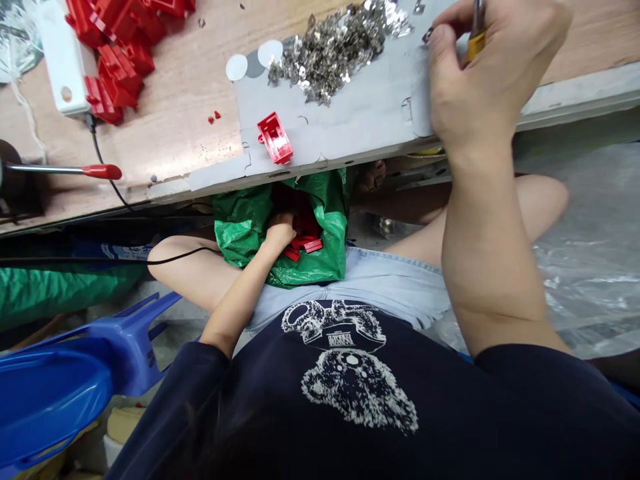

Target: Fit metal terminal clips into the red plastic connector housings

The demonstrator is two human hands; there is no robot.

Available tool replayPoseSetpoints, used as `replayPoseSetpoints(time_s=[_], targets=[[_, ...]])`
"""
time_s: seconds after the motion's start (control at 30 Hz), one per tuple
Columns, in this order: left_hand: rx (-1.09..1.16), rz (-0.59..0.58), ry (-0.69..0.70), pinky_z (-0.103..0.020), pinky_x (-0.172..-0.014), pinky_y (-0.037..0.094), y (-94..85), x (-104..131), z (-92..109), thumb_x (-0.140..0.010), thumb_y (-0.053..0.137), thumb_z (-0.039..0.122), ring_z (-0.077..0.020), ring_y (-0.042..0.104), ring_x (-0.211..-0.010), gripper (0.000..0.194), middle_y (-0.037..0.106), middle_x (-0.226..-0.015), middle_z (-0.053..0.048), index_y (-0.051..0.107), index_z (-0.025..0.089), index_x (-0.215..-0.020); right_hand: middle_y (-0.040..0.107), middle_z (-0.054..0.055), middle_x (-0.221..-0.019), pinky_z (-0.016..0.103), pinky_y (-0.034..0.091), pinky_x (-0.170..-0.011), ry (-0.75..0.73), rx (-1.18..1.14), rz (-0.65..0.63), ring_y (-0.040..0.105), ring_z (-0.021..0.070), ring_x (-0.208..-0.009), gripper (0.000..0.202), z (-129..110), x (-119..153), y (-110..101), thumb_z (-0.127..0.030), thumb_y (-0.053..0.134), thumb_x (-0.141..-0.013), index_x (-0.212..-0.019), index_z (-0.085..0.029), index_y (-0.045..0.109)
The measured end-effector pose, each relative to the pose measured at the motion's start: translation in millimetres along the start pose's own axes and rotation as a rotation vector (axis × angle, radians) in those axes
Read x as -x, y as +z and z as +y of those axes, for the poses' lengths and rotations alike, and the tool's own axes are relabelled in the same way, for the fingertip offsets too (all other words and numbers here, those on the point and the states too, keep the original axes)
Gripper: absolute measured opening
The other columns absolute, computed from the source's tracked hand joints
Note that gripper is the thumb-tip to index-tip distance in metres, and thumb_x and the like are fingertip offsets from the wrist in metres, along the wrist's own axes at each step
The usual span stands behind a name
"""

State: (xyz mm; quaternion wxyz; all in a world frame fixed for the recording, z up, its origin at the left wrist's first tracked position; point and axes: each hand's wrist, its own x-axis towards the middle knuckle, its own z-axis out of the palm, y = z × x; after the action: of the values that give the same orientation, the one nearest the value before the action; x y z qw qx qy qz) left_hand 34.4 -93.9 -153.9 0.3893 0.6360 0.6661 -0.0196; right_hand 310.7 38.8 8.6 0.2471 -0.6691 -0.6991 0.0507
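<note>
1. Over the right end of the grey sheet (370, 110), the right hand (500, 83) grasps a tool (476, 45), with a clip (427, 35) seemingly pinched at the thumb tip; I judge a light, steady pinch best.
2. Inside the green bag (331, 233), I see the left hand (281, 230) among red parts (313, 245). Its fingers are hidden, so I cannot tell whether it grips one; I'd feel around gently, without tugging the bag.
3. Near the sheet's front edge lies a red case (275, 138), hollow side up, apart from the clip heap (330, 57); I'd leave space between them.
4. Farther left, the wooden table (200, 73) bears piled red cases (120, 53), a white box (63, 57) and a red-tipped lever (103, 171).
5. Beyond, I see a blue chair (55, 393) and plastic sheeting (590, 253).
</note>
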Motion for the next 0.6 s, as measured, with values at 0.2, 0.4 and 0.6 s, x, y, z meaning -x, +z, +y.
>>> replayPoseSetpoints(time_s=[0.2,0.4,0.6], targets=[[0.208,0.020,0.112,-0.031,-0.090,0.059,-27.3,12,-9,-0.077,0.073,0.016,-0.0198,0.067,-0.106,0.051,0.064,-0.124,-0.010,0.053,0.018,-0.124,0.076,0.008,-0.114,0.040,0.050,-0.097,0.028,-0.018,0.020,0.068,0.0255,-0.112,0.024,0,0,0,-0.034,0.057,-0.102,-0.112,-0.020,0.073],[0.836,0.034,0.351,-0.026,-0.081,0.061,-60.1,52,4,-0.079,0.078,0.033,-0.0147,0.065,-0.102,0.050,0.052,-0.124,-0.005,0.046,0.025,-0.117,0.076,0.009,-0.112,0.043,0.051,-0.097,0.006,-0.043,0.036,0.068,0.0271,-0.111,0.023,1,1,1,-0.029,0.058,-0.100,-0.112,-0.016,0.073],[0.893,0.043,0.415,-0.027,-0.081,0.062,-79.4,77,20,-0.079,0.081,0.035,-0.0168,0.068,-0.105,0.050,0.051,-0.116,-0.003,0.044,0.027,-0.112,0.077,0.011,-0.110,0.042,0.052,-0.095,-0.015,-0.043,0.059,0.069,0.0268,-0.107,0.023,2,1,4,-0.026,0.061,-0.097,-0.110,-0.012,0.075]])
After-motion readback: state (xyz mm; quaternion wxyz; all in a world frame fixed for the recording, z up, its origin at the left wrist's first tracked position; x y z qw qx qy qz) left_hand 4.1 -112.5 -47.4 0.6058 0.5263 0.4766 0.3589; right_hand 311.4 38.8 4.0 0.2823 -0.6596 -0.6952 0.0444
